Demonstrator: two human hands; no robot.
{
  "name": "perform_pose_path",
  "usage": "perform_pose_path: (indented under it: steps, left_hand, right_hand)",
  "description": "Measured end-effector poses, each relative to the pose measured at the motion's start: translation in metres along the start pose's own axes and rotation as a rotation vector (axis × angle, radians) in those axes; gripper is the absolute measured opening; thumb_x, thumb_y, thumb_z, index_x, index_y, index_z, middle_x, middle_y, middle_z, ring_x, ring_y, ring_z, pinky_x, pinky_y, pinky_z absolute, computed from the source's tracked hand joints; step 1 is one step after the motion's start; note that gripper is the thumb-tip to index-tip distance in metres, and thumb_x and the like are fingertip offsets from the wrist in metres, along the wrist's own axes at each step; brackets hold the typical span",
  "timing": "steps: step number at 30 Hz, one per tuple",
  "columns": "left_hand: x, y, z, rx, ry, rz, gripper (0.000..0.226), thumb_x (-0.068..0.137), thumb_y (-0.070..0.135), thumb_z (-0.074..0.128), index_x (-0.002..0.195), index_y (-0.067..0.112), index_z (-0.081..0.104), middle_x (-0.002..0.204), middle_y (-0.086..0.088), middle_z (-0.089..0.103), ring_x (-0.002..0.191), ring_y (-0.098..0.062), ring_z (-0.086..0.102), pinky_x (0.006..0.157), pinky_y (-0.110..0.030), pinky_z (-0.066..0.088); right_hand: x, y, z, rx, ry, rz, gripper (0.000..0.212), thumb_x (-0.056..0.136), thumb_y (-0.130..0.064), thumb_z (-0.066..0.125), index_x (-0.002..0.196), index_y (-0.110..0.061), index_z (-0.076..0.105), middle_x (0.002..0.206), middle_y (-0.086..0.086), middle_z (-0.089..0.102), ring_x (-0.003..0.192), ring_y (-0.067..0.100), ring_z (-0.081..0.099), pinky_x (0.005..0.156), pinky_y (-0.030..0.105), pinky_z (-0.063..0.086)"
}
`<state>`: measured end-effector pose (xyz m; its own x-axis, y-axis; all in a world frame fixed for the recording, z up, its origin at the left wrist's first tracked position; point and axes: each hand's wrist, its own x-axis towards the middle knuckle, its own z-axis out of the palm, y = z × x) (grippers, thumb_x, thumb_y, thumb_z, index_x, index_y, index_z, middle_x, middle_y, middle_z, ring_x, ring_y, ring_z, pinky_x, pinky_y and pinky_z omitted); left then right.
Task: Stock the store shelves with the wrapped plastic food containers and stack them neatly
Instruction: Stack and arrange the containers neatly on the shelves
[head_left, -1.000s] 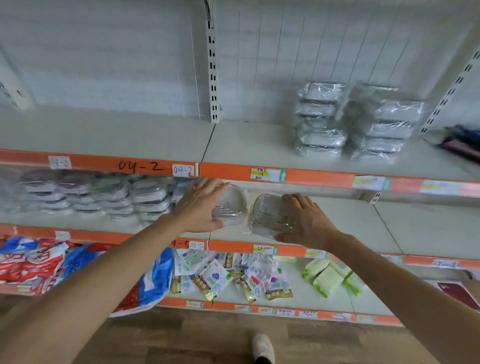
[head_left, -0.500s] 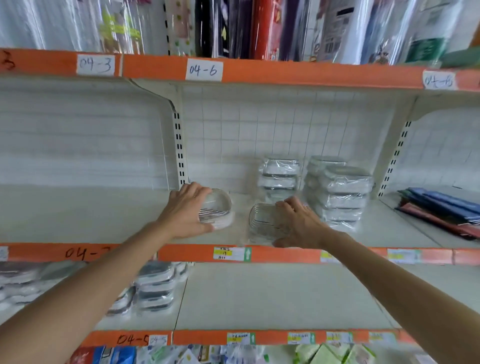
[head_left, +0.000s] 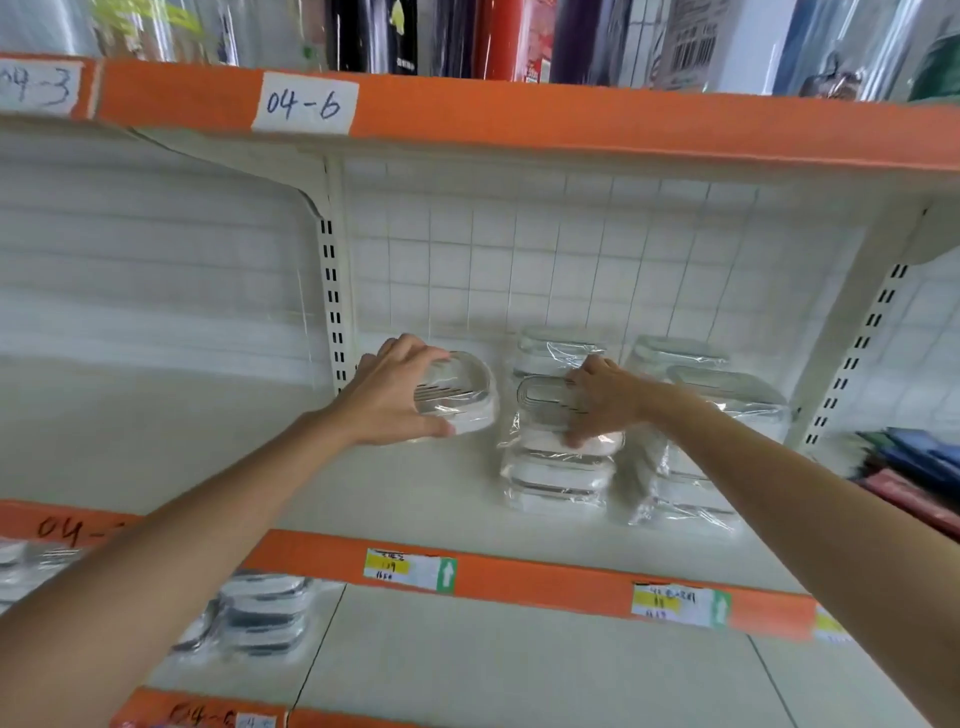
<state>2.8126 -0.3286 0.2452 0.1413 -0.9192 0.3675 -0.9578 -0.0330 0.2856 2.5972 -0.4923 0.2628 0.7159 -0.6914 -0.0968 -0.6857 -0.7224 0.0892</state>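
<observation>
A: What does each grip have?

B: The left hand (head_left: 395, 395) is closed around one wrapped container (head_left: 460, 397), tilted on edge so its ribbed face turns toward the camera, held just above the shelf (head_left: 208, 447). The right hand (head_left: 605, 402) is clamped on a second container (head_left: 540, 410), fingers over its top, setting it onto the short front stack (head_left: 556, 478).

A: Where is that relative to the stack?

B: The right one is touching or nearly touching the stack's top. The left one is just left of the stack, apart from it. Behind the stack stands a taller pile (head_left: 558, 351), and to its right more piles (head_left: 696, 415), all against the grid back panel (head_left: 519, 270).

A: What could go wrong?

B: The film is slick and loose. If the right container lands off-centre it could slide off, or nudge the stack toward the shelf's front edge. The left one, held tilted, could slip from the fingers, I'd guess.

A: Anything inside them?

B: They look empty: clear bodies, pale lids, only wrapping glare. I can't tell more.
</observation>
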Motion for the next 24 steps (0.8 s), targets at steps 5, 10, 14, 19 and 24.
perform_pose_path:
  steps: [5,10,14,19,24]
  left_hand:
    - [0.023,0.009,-0.002,-0.027,-0.026,0.037,0.104,0.049,0.068,0.061,0.141,0.025,0.039,0.13,0.004,0.033,0.127,-0.011,0.03,0.103,-0.026,0.02]
    - [0.063,0.038,-0.002,-0.08,-0.023,0.121,0.089,0.066,0.049,0.081,0.14,0.023,0.04,0.129,0.004,0.036,0.126,-0.012,0.033,0.106,-0.029,0.024]
    - [0.088,0.07,0.017,-0.071,-0.078,0.197,0.089,0.067,0.049,0.08,0.141,0.02,0.039,0.131,0.003,0.039,0.126,-0.014,0.035,0.108,-0.036,0.028]
    - [0.107,0.087,0.052,-0.015,-0.188,0.213,0.088,0.07,0.051,0.077,0.142,0.021,0.037,0.139,0.001,0.038,0.133,-0.019,0.032,0.109,-0.042,0.028]
    - [0.107,0.083,0.055,-0.052,-0.246,0.223,0.091,0.072,0.055,0.074,0.145,0.02,0.033,0.148,0.001,0.032,0.138,-0.017,0.027,0.112,-0.035,0.026]
  right_hand:
    - [0.004,0.006,0.006,-0.05,-0.068,-0.024,0.104,0.071,-0.059,0.069,0.147,-0.01,0.019,0.148,0.013,0.023,0.135,0.032,0.026,0.108,0.044,0.033]
    - [-0.021,0.024,-0.023,0.051,0.008,-0.018,0.103,0.077,-0.046,0.072,0.15,-0.007,0.011,0.153,0.009,0.019,0.139,0.025,0.023,0.114,0.037,0.024]
    - [-0.033,0.035,-0.038,0.077,0.098,0.012,0.096,0.081,-0.033,0.071,0.15,-0.008,0.01,0.154,0.007,0.019,0.14,0.02,0.022,0.112,0.028,0.021]
    - [-0.039,0.041,-0.032,0.08,0.095,0.051,0.091,0.082,-0.025,0.068,0.15,-0.008,0.011,0.153,0.007,0.021,0.14,0.022,0.023,0.113,0.031,0.024]
    - [-0.039,0.043,-0.029,0.133,0.064,0.021,0.087,0.083,-0.029,0.068,0.15,-0.01,0.015,0.151,0.006,0.026,0.138,0.021,0.027,0.109,0.028,0.025]
